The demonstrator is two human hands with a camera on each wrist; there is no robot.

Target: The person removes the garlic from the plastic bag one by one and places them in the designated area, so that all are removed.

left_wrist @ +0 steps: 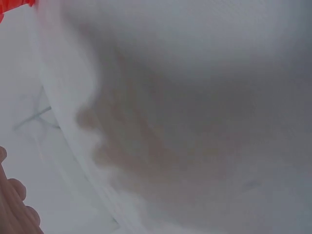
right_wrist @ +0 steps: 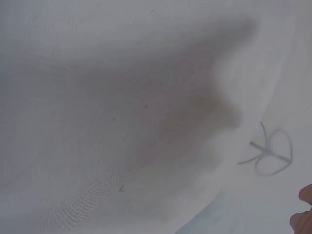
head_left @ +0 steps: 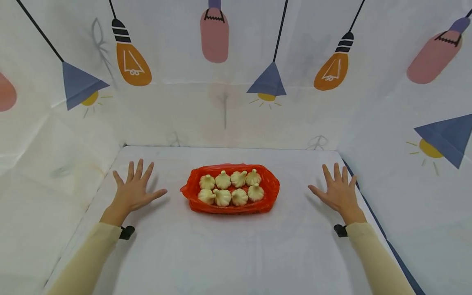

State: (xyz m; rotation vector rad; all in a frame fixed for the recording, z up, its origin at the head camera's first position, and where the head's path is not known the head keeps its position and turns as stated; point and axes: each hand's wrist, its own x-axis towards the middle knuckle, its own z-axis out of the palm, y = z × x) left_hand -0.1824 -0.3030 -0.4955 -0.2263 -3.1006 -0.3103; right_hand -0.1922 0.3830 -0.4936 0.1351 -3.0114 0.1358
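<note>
In the head view, several pale garlic bulbs [head_left: 223, 179] sit in two rows inside a shallow tray wrapped in red plastic [head_left: 228, 210], near the middle of the white table. To the left of the tray, my left hand [head_left: 133, 192] is held over the table with its fingers spread and nothing in it. My right hand [head_left: 338, 192] mirrors it on the other side, fingers spread and holding nothing. Part of the red plastic [left_wrist: 14, 4] shows in the left wrist view's top corner, with fingers [left_wrist: 17, 207] at the lower left. Fingertips [right_wrist: 306, 195] edge into the right wrist view.
The white tabletop [head_left: 228, 254] stretches out around the tray. White sheeting [head_left: 166, 119] printed with hanging lamps and bulbs rises behind it and along both sides. A dark edge [head_left: 402, 262] runs along the table's right side. Black bands [head_left: 127, 232] circle both wrists.
</note>
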